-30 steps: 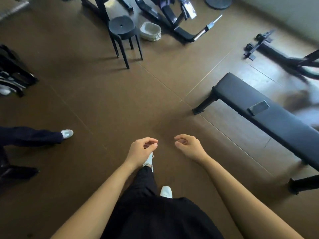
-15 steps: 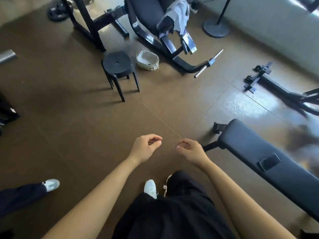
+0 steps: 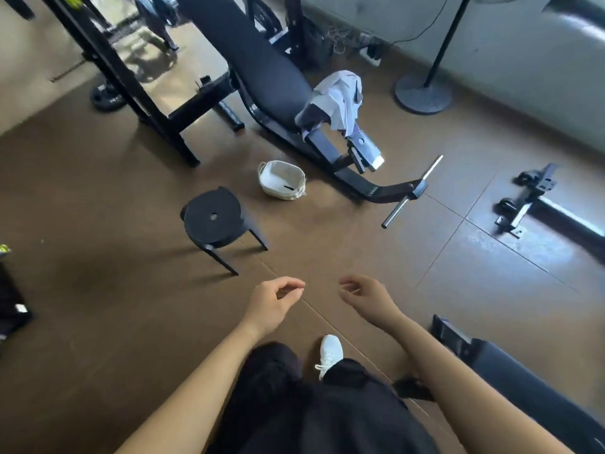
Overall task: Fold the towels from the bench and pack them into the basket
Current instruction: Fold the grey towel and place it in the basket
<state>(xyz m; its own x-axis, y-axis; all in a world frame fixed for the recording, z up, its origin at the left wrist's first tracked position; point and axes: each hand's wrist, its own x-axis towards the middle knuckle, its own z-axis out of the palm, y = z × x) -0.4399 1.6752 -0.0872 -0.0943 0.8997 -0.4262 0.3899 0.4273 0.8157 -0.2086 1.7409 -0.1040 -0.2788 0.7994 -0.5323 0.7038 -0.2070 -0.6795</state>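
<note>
Fingers (image 3: 285, 282) of left hand (image 3: 269, 307), right hand (image 3: 371, 298) loosely curled, holding nothing. Towels (image 3: 339, 98) draped over bench (image 3: 262, 70) lower end; basket (image 3: 283, 181) on floor (image 3: 131, 290) near it.

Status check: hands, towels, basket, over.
Left hand and right hand empty. Towels heaped on bench end. Basket on floor. Stool beside path.
</note>
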